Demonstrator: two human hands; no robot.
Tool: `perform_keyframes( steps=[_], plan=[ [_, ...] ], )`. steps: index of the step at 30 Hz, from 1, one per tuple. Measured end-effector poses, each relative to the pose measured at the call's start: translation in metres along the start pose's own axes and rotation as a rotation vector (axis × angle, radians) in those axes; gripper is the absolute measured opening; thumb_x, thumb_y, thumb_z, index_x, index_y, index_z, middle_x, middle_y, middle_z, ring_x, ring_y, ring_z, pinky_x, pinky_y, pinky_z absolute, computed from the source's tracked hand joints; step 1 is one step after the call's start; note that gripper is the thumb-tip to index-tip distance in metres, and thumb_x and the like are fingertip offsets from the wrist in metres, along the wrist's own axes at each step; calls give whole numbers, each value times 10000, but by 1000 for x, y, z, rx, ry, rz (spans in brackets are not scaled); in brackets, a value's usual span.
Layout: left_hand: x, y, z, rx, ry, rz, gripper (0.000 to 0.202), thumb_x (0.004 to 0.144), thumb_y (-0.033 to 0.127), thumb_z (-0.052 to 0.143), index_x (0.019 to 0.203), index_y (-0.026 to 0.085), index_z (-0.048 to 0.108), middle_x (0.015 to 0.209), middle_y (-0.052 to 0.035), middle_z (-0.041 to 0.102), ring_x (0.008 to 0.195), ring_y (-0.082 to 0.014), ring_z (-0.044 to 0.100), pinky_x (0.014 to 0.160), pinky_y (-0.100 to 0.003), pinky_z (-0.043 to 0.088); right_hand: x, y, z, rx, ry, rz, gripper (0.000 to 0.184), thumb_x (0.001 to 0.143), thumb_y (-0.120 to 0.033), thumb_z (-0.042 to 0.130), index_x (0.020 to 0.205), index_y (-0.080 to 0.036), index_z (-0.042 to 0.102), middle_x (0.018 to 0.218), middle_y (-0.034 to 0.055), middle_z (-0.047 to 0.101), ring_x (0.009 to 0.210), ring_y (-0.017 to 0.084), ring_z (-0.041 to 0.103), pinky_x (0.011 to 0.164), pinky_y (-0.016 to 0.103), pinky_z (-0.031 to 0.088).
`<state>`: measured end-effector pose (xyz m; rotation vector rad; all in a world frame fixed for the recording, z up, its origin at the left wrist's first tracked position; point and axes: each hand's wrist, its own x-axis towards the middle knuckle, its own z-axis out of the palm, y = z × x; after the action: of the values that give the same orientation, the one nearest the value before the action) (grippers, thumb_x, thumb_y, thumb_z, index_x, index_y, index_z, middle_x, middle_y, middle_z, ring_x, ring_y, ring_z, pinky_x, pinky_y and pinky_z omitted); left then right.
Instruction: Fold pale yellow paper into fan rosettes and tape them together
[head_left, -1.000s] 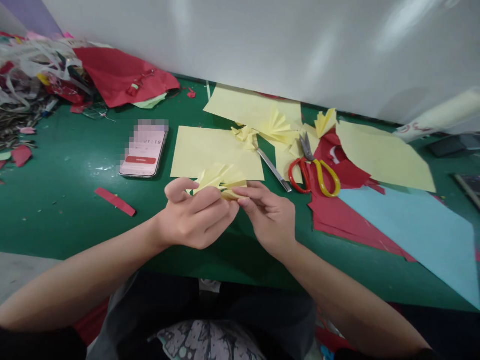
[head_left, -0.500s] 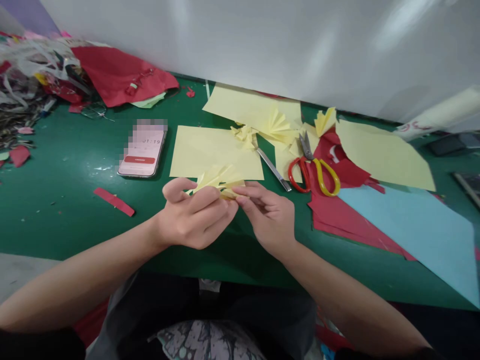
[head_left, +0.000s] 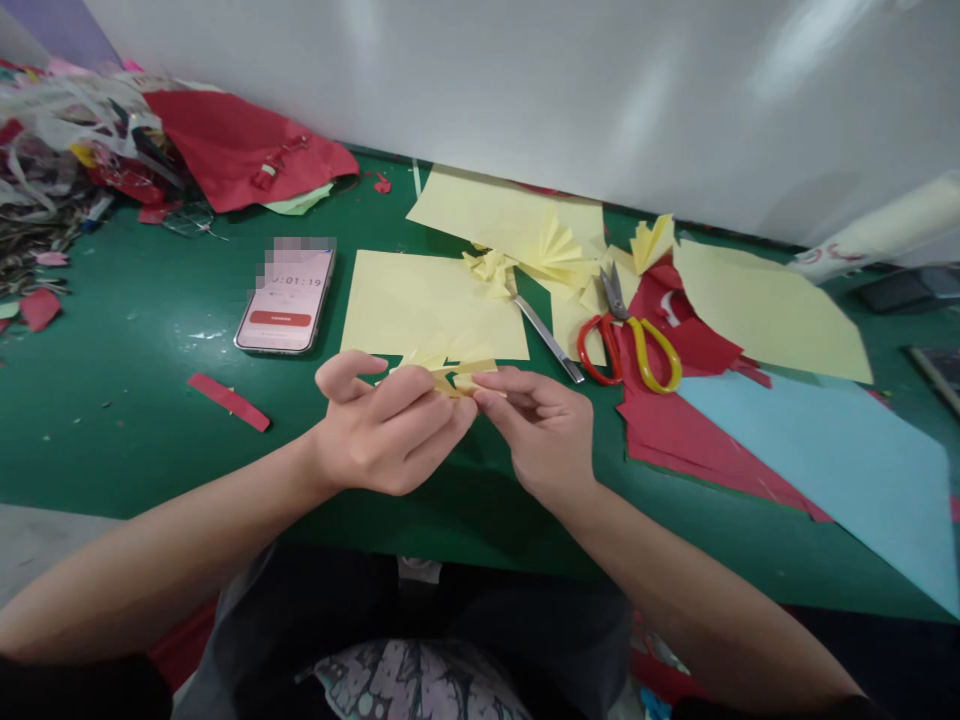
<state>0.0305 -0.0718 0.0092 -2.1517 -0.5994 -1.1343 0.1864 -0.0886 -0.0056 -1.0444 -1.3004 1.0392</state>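
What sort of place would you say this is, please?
Probably a paper-craft workbench: a green table strewn with yellow sheets, red paper and scissors, while the left hand and right hand pinch a pleated yellow piece.

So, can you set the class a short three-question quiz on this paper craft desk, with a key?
1. True or false: the left hand and the right hand both grip the folded yellow paper.
2. What lies on the green table just left of the flat yellow sheet?
A) a phone
B) a cup
C) a stapler
3. Fill the gap: the scissors have one red handle and one ___ handle.

Key: 1 true; 2 A; 3 yellow.
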Motion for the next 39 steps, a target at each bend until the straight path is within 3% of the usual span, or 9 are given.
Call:
perform_keyframes(
  steps=[3, 8, 13, 19, 25, 32, 39],
  plan=[
    [0, 0, 0, -26, 1, -4, 101, 700, 128, 656, 646, 181, 589, 508, 106, 524, 536, -73, 496, 662, -323, 234, 0, 2, 0, 36, 8, 32, 136, 672, -188, 673, 777, -273, 689, 768, -55, 717, 704, 92, 675, 664, 205, 575],
    [-1, 1, 1, -21, 4, -6, 115, 707, 157, 653, 628, 190, 577, 505, 105, 509, 529, -70, 490, 663, -318, 241, 0, -2, -1, -114, 21, -17, 89, 699, -213, 647, 755, -261, 697, 712, -52, 718, 635, 97, 672, 602, 206, 574],
    [-1, 0, 0, -42, -4, -1, 91, 704, 136, 649, 641, 175, 596, 514, 95, 533, 538, -76, 492, 662, -325, 246, 0, -7, -1, -248, 7, -109, 111, 717, -188, 627, 761, -262, 697, 716, -58, 715, 674, 100, 672, 632, 201, 568],
    [0, 0, 1, -12, -12, -26, 125, 699, 125, 648, 616, 193, 582, 507, 92, 535, 565, -84, 479, 661, -333, 243, -1, -5, -1, -233, 14, -100, 162, 712, -173, 629, 842, -253, 685, 798, -41, 721, 704, 91, 675, 676, 193, 567],
    [0, 0, 2, -2, 2, -48, 145, 697, 109, 633, 595, 190, 571, 495, 89, 536, 556, -81, 482, 653, -333, 251, 0, -9, -2, -320, -6, -142, 132, 720, -167, 614, 787, -238, 702, 746, -31, 719, 668, 98, 663, 652, 218, 567],
    [-1, -2, 3, 4, -9, -85, 113, 686, 131, 657, 635, 185, 572, 483, 85, 533, 516, -83, 488, 638, -334, 259, 3, -7, -4, -184, -95, -107, 216, 741, -171, 592, 868, -315, 689, 726, -44, 690, 555, 63, 588, 512, 193, 523],
    [-2, -2, 3, -1, -49, -146, 117, 705, 125, 638, 662, 200, 558, 478, 74, 497, 529, -92, 470, 613, -325, 271, 4, -5, -4, -103, -153, -117, 327, 727, -130, 589, 936, -375, 648, 737, -52, 683, 598, 69, 565, 516, 189, 525]
  ],
)
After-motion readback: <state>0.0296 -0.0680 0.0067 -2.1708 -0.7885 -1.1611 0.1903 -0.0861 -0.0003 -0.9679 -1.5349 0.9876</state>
